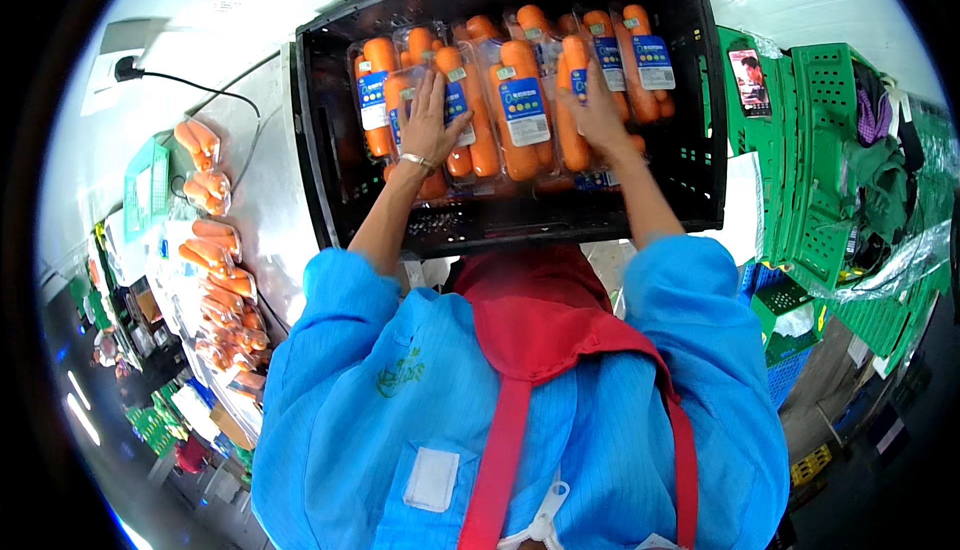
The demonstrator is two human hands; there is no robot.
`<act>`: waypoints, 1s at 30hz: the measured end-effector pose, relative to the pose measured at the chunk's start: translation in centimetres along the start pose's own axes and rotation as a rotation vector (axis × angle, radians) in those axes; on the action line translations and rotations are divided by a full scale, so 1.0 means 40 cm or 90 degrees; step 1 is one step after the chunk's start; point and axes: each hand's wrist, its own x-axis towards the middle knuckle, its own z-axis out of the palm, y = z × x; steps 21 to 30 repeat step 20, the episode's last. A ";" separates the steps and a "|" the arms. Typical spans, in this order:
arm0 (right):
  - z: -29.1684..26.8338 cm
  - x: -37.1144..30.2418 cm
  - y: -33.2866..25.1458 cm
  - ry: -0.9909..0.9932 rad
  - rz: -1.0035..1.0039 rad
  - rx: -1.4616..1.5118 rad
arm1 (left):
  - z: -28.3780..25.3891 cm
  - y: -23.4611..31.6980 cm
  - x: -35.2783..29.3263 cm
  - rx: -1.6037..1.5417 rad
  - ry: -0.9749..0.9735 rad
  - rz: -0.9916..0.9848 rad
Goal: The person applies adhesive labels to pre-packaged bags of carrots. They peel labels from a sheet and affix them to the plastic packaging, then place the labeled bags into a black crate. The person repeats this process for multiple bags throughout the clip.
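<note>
A black plastic crate [470,235] in front of me holds several clear-wrapped packs of carrots with blue and white labels. My left hand [432,125] lies across the packs at the left, its fingers stretched out and apart. A bracelet circles that wrist. Further right, my right hand [603,122] rests against a narrow-looking carrot pack [574,145], with thumb and fingers spread along it. Between my hands lies another carrot pack [520,115], its label facing up. One more carrot pack [645,55] sits at the crate's right side. Lower packs are partly hidden.
More wrapped carrots [225,295] lie along the metal table [275,165] on the left. A black cable [215,92] runs over that table. Stacked green crates [820,160] stand at the right, beside a phone [750,82] with a lit screen.
</note>
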 end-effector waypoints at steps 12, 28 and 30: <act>-0.366 -0.079 0.071 0.352 0.225 -0.091 | -0.184 -0.376 -0.098 -0.428 0.055 -0.322; -0.428 -0.022 0.049 0.120 0.471 0.217 | -0.205 -0.348 -0.079 -0.394 0.027 -0.405; -0.428 -0.022 0.049 0.120 0.471 0.217 | -0.205 -0.348 -0.079 -0.394 0.027 -0.405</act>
